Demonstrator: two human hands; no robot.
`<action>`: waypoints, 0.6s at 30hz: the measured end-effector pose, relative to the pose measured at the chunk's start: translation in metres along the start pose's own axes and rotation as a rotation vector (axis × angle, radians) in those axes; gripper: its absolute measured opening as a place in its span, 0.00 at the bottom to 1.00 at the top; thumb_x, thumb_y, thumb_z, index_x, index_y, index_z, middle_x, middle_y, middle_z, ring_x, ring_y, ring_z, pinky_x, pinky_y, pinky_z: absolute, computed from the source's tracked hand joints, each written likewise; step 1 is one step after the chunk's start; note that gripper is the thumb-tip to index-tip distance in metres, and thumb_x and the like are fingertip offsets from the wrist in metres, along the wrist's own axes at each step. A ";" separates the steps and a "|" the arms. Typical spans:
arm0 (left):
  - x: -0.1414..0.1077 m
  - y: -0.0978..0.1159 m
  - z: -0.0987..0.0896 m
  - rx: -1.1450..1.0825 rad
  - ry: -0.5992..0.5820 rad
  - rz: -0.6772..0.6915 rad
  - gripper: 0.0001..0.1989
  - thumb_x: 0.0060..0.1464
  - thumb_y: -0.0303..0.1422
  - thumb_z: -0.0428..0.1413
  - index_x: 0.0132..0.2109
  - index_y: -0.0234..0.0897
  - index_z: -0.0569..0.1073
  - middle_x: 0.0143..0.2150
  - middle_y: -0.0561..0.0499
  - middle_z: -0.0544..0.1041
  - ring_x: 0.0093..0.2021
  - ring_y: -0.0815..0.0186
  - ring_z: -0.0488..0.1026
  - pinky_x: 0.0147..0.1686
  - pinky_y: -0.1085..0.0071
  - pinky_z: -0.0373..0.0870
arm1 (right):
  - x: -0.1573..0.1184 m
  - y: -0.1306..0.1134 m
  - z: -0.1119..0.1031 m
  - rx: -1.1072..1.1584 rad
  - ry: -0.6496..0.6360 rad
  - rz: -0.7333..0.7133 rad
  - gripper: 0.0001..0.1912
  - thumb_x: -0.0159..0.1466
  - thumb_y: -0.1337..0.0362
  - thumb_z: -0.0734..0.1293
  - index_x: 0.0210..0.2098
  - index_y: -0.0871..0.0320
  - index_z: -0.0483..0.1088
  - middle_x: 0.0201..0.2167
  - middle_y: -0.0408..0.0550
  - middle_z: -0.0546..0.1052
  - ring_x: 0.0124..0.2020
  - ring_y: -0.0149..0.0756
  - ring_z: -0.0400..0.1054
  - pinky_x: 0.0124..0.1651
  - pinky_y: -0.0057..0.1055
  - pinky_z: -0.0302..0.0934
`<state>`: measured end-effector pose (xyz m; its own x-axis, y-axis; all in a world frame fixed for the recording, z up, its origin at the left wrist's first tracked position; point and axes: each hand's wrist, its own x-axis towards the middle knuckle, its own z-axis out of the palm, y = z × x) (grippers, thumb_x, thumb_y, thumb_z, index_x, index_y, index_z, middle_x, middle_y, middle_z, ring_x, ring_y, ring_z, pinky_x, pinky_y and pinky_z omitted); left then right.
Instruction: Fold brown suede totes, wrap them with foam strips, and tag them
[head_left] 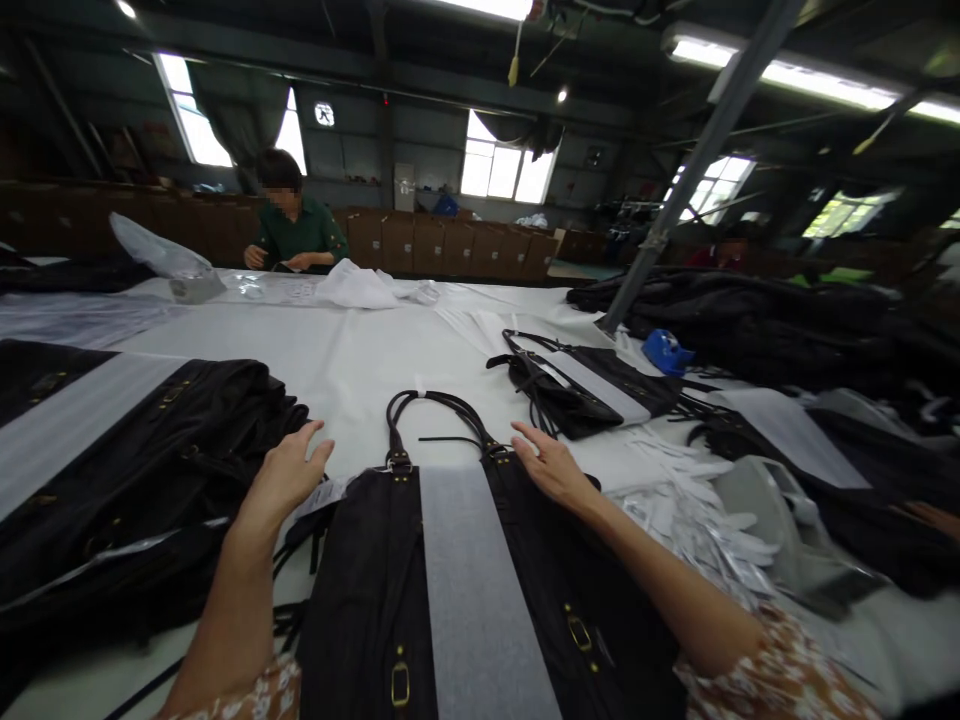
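A black handbag (375, 560) lies flat in front of me, its looped handles (442, 398) pointing away from me. Down its middle runs a pale strip of paper (480, 580), with gold buckles on either side. My right hand (551, 465) is over the bag's top right corner near the handle base, fingers stretched and holding nothing. My left hand (292, 470) is left of the bag's top edge, thumb and fingers apart, near a white tag (322, 495). Beside that hand rises a pile of black bags (225, 430), the top one also bearing a pale strip.
Another black bag (592, 385) lies ahead to the right, near a blue tape dispenser (667, 352) and a slanted metal post (697, 170). White tags (675, 500) and a grey dispenser (780, 530) are at right. Across the white table (300, 340) sits a person in green (300, 230).
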<state>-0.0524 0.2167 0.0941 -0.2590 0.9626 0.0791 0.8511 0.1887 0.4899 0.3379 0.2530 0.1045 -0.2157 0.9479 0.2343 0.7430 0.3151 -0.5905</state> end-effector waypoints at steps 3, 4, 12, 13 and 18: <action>-0.023 0.011 0.012 0.057 -0.151 0.060 0.25 0.59 0.44 0.41 0.57 0.35 0.67 0.52 0.38 0.74 0.53 0.49 0.70 0.53 0.57 0.63 | -0.067 0.035 -0.051 -0.152 0.019 0.214 0.25 0.64 0.54 0.56 0.54 0.61 0.68 0.53 0.56 0.72 0.55 0.46 0.66 0.58 0.42 0.57; -0.033 0.012 0.021 0.068 -0.183 0.078 0.25 0.59 0.43 0.41 0.57 0.35 0.67 0.51 0.38 0.74 0.53 0.49 0.70 0.52 0.57 0.63 | -0.090 0.045 -0.061 -0.190 -0.002 0.267 0.26 0.64 0.54 0.56 0.54 0.62 0.69 0.52 0.57 0.73 0.55 0.47 0.66 0.58 0.43 0.57; -0.118 0.010 0.084 0.131 -0.168 0.131 0.30 0.61 0.42 0.37 0.67 0.34 0.52 0.69 0.31 0.44 0.61 0.43 0.62 0.52 0.50 0.65 | -0.191 0.064 -0.073 -0.103 -0.242 0.401 0.24 0.65 0.51 0.51 0.47 0.54 0.72 0.45 0.51 0.78 0.48 0.46 0.71 0.52 0.40 0.62; -0.128 0.006 0.085 0.135 -0.173 0.133 0.30 0.61 0.42 0.38 0.67 0.35 0.51 0.69 0.31 0.41 0.61 0.43 0.61 0.51 0.50 0.65 | -0.195 0.066 -0.070 -0.096 -0.245 0.397 0.24 0.65 0.52 0.52 0.48 0.53 0.72 0.43 0.51 0.78 0.47 0.46 0.71 0.51 0.39 0.62; -0.185 -0.028 0.085 0.183 -0.089 0.125 0.35 0.57 0.48 0.42 0.67 0.38 0.51 0.69 0.36 0.46 0.64 0.42 0.56 0.51 0.47 0.66 | -0.212 0.090 -0.046 -0.182 -0.163 0.464 0.23 0.65 0.54 0.52 0.50 0.55 0.70 0.44 0.53 0.77 0.45 0.46 0.72 0.48 0.39 0.63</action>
<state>0.0109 0.0500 -0.0083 -0.1124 0.9925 0.0482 0.9445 0.0916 0.3154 0.4795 0.0782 0.0375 0.0774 0.9853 -0.1524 0.8788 -0.1396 -0.4563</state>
